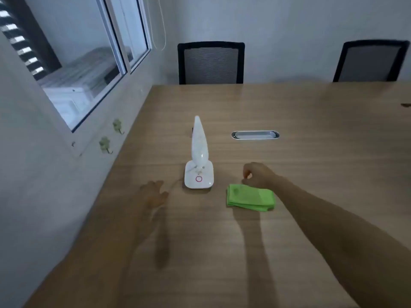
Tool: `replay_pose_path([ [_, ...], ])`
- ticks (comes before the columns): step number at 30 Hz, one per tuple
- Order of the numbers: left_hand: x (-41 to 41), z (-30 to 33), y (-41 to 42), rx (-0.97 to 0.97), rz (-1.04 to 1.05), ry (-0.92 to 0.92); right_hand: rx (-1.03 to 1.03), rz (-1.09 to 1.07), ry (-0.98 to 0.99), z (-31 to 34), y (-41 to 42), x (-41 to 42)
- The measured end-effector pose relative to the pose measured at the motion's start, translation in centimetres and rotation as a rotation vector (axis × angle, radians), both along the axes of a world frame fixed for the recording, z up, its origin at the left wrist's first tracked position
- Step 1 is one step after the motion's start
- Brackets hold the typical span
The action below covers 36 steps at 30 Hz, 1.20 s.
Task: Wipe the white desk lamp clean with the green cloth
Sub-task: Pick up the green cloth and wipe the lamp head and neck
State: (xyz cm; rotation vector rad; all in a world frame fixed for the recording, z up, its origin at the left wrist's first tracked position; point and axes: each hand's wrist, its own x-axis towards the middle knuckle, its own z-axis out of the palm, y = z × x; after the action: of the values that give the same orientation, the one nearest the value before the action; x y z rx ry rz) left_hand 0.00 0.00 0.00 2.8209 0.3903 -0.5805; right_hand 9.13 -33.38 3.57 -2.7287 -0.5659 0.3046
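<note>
The white desk lamp point(199, 174) stands upright on the wooden table point(311, 174); it has a square base with a pink ring button and a tapered head pointing up. A folded green cloth point(250, 197) lies flat just right of the base. My right hand point(259, 174) hovers at the cloth's far edge with its fingers curled downward, holding nothing that I can see. My left hand point(153, 194) is blurred, a little left of the lamp base, with fingers spread and empty.
A grey oval cable grommet point(255, 134) is set into the table behind the cloth. Two black mesh chairs point(210, 63) point(370, 62) stand at the far edge. A wall with a window point(89, 63) and small hooks point(105, 144) runs along the left.
</note>
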Motion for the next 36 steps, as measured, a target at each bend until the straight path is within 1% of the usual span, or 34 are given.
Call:
replay_pose_path([
  [2,-0.9,-1.3,-0.3,-0.013,0.014,-0.02,0.014,0.035,-0.014,-1.5,-0.4,-0.9],
  [5,-2.6,-3.5,-0.7,-0.02,0.027,-0.058,-0.047,0.057,0.005,-3.1,-1.0,-3.0],
  [8,-3.5,-4.3,-1.1,0.035,-0.008,-0.111,-0.076,0.053,-0.038,-3.3,-1.1,-4.5],
  [12,-3.8,-5.3,-1.3,0.044,-0.022,-0.125,-0.134,0.058,-0.067,-3.9,-1.3,-5.5],
  [18,-3.6,-5.9,-1.0,0.041,-0.024,-0.15,-0.193,0.074,-0.108,-4.5,-1.0,-5.2],
  [22,-3.7,-6.3,-0.8,0.045,-0.036,-0.167,-0.159,0.108,-0.111,-4.9,-0.9,-4.6],
  [29,-3.8,-6.7,-0.7,0.06,-0.038,-0.179,-0.237,0.119,0.039,-4.5,-0.6,-3.0],
  [31,-3.8,-6.8,-0.7,0.059,-0.043,-0.192,-0.253,0.143,0.054,-4.5,-0.4,-2.6],
  [36,-3.8,-6.9,-0.9,0.053,-0.014,-0.213,-0.23,0.192,-0.033,-4.7,-0.8,-2.3],
])
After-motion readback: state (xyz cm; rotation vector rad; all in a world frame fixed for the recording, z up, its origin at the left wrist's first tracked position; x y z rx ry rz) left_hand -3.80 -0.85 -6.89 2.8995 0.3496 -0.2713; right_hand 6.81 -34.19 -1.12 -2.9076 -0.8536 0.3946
